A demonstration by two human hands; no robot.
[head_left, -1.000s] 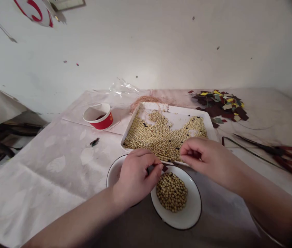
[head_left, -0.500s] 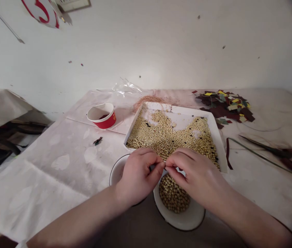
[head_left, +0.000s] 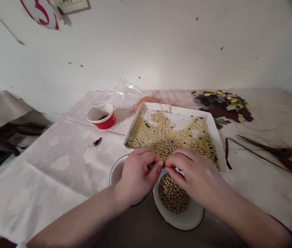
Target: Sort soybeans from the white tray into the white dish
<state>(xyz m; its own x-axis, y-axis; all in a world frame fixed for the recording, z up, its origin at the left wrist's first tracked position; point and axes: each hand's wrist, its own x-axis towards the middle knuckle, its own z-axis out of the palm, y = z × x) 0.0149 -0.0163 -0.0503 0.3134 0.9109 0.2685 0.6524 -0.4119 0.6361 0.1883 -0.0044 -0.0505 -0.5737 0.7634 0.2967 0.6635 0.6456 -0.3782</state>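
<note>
My left hand (head_left: 138,174) and my right hand (head_left: 192,172) meet fingertip to fingertip, each in a pinch. Between them is something tiny and dark that I cannot make out. Below my right hand stands a white bowl (head_left: 184,222) with a dark rim, holding a heap of round tan beads or beans (head_left: 173,196). A second white bowl (head_left: 116,172) is partly hidden behind my left hand. Just beyond my fingers lies a shallow white tray (head_left: 222,151) spread with many small pale round beads or beans (head_left: 166,134), a few dark bits among them.
A red and white paper cup (head_left: 107,121) stands at left, near a small dark scrap (head_left: 97,141). Reddish fibres (head_left: 148,100) and clear plastic (head_left: 126,86) lie behind the tray. At right are a pile of coloured scraps (head_left: 223,105) and scissors (head_left: 282,153) with brown handles.
Both hands stay almost in place, still pinching together above the bowls. The whole view has shifted very slightly; nothing else has visibly moved.
</note>
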